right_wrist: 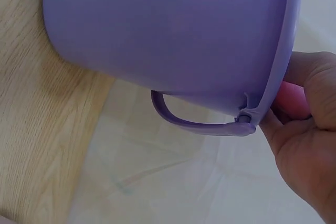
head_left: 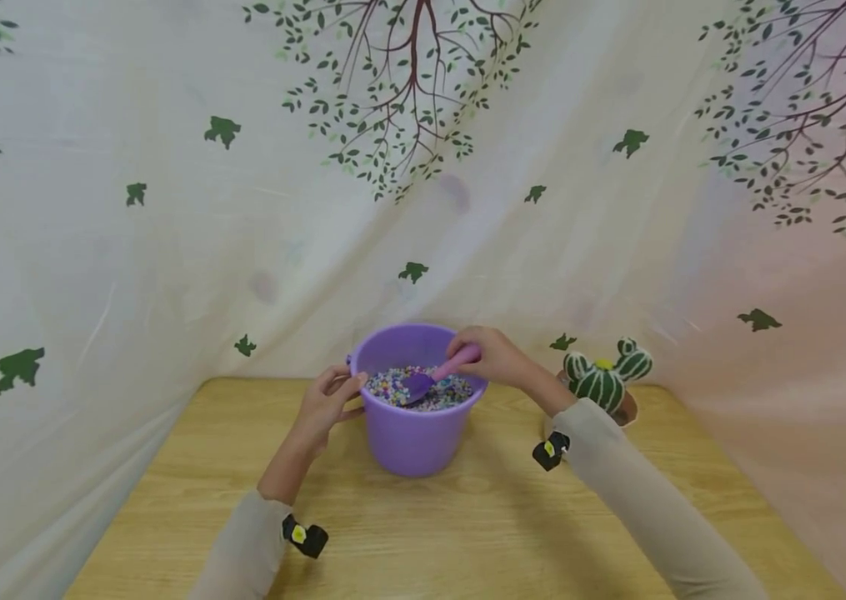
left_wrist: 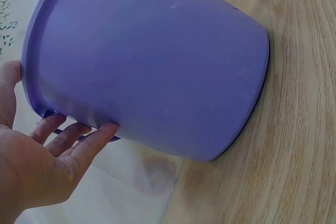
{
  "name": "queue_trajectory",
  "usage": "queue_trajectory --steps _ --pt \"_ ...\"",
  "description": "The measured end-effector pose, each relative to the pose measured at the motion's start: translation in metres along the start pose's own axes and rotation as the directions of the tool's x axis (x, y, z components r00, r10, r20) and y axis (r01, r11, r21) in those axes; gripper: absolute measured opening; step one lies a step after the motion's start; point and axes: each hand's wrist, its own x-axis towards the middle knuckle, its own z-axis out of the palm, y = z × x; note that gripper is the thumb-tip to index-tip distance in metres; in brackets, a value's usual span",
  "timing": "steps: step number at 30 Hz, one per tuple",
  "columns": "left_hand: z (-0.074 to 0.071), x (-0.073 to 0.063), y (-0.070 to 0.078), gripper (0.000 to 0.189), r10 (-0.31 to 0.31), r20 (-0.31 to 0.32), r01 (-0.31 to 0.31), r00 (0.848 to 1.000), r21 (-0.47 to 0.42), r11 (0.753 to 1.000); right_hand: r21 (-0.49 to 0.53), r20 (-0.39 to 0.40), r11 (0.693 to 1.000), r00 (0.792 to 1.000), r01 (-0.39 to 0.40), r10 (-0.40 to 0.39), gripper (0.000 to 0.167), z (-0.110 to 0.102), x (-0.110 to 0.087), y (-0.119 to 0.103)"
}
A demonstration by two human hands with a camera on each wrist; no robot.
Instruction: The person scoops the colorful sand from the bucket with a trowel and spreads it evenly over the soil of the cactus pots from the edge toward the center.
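Note:
A purple bucket (head_left: 417, 442) stands upright on the table, filled partway with small multicoloured beads (head_left: 392, 385). My left hand (head_left: 323, 407) grips its left rim, the thumb at the edge and the fingers against the outer wall (left_wrist: 147, 61). Over the right rim, my right hand (head_left: 493, 354) holds a toy shovel by its pink handle (head_left: 456, 363). The shovel's purple blade (head_left: 417, 386) lies tilted among the beads. In the right wrist view the bucket's handle (right_wrist: 197, 127) hangs down behind the wall, and the shovel's pink grip (right_wrist: 293, 99) shows between thumb and fingers.
A knitted cactus (head_left: 601, 382) in a brown pot (head_left: 627, 408) stands right of the bucket, partly behind my right forearm. Behind the wooden table (head_left: 407, 533) hangs a pale cloth (head_left: 302, 250) printed with branches and leaves.

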Motion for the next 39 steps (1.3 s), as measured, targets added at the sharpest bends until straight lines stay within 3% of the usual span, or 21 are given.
queue_trajectory --steps 6,10,13,20,25,29,39 --pt "0.001 -0.001 -0.001 0.027 0.0 0.002 0.0 1.0 -0.004 1.0 -0.149 -0.079 0.987 0.994 0.065 -0.078 0.023 0.003 -0.007 -0.005" --pt "0.0 -0.002 -0.001 0.025 0.008 0.002 -0.008 1.0 -0.01 1.0 -0.319 -0.125 0.94 0.978 0.12 -0.167 0.019 0.008 -0.008 -0.007" --pt "0.0 -0.002 -0.001 0.025 0.009 -0.004 -0.009 1.0 -0.012 1.0 -0.364 -0.11 0.921 0.975 0.139 -0.191 0.017 0.01 -0.007 -0.01" --pt "-0.001 -0.003 0.001 0.025 0.012 -0.007 -0.012 1.0 -0.009 1.0 -0.361 -0.117 0.923 0.975 0.135 -0.189 0.016 0.009 -0.005 -0.008" --pt "-0.001 -0.002 0.0 0.023 0.014 0.003 -0.014 1.0 -0.017 1.0 -0.31 -0.098 0.95 0.992 0.049 -0.084 0.025 0.009 -0.004 -0.002" --pt "-0.001 -0.001 0.0 0.024 0.009 0.007 -0.009 1.0 -0.021 1.0 -0.253 -0.117 0.967 0.993 -0.011 -0.019 0.028 0.011 -0.004 0.0" --pt "0.0 -0.001 -0.002 0.029 0.015 -0.008 -0.015 1.0 -0.011 1.0 -0.208 -0.181 0.978 0.983 -0.013 -0.026 0.027 0.017 -0.007 -0.003"
